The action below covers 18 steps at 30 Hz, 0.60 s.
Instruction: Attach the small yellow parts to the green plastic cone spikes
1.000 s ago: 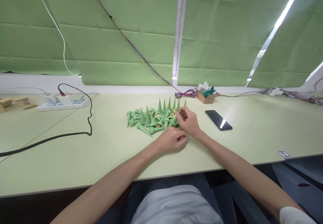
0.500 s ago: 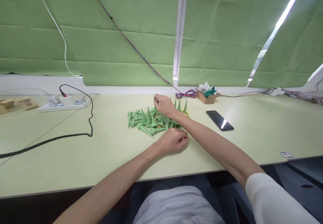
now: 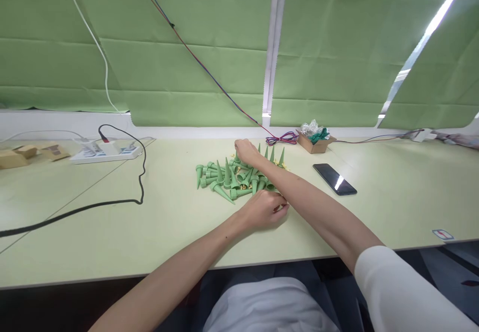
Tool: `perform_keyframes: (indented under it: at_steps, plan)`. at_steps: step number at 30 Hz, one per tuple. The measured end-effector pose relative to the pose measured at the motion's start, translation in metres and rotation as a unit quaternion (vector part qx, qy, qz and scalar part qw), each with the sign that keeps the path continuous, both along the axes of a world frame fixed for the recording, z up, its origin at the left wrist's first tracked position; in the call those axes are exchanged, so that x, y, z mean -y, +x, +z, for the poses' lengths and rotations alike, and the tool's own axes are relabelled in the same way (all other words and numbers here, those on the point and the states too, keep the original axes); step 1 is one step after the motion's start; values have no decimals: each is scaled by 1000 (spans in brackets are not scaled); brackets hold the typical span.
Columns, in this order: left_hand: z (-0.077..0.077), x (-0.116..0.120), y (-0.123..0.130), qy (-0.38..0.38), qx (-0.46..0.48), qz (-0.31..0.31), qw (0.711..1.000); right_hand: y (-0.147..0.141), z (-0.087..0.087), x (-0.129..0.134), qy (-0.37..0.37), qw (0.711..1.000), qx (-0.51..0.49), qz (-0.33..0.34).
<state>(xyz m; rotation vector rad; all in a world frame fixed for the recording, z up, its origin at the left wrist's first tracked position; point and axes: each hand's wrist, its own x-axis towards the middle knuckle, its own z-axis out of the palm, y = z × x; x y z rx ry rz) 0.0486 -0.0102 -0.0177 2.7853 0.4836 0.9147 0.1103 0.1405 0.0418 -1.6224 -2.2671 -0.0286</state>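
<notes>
Evidently the right hand reaches over the pile so that its fingertips meet the far side, just right of the picture's centre line, with the forearm slanting up from the lower right. Its fingers are curled narrow and point down beside the green plastic spikes; whether they pinch one cannot be told. The left hand lies low at the pile's near edge, probably to steady itself on the desk. Its thumb and fingers bend toward each other, and their grip, if any, is unclear.

The spikes sit in the middle of the frame. Several stand with tips up and long axes vertical, likely because their wide ends make a base, including a back row near the right forearm. Others lie flat: the slanted spike at the near left aims its tip toward the lower right, while the leftmost spike points its tip toward the bottom. Small yellow pieces show at the right edge.

Toward the right are a smartphone and an open cardboard box; a power strip lies at left.
</notes>
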Motion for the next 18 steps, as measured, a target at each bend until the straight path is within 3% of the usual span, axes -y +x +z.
perform_keyframes:
  at_steps: [18]
  plan:
    - [6,4,-1,-25,-22,9,999,3,12,5,-20,999,41,15]
